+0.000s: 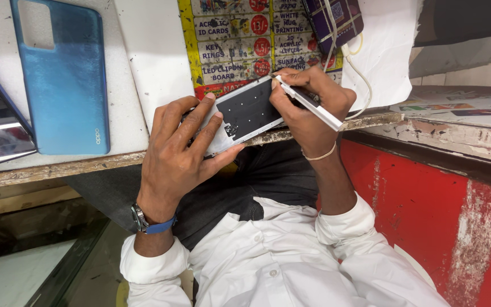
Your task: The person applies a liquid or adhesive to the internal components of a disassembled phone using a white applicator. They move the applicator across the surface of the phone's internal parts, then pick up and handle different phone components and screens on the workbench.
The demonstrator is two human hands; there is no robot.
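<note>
White-framed opened phone point(245, 113) sits at the workbench point(58, 167) edge, gripped by the curled left hand point(180, 150), while the right hand point(308, 105), pinched shut on a white tool point(308, 102), should probably pry gently along its upper rim.

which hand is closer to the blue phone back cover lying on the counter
Left. The left hand sits just right of the blue back cover, gripping the opened phone. The right hand is farther right, beyond that phone.
</note>
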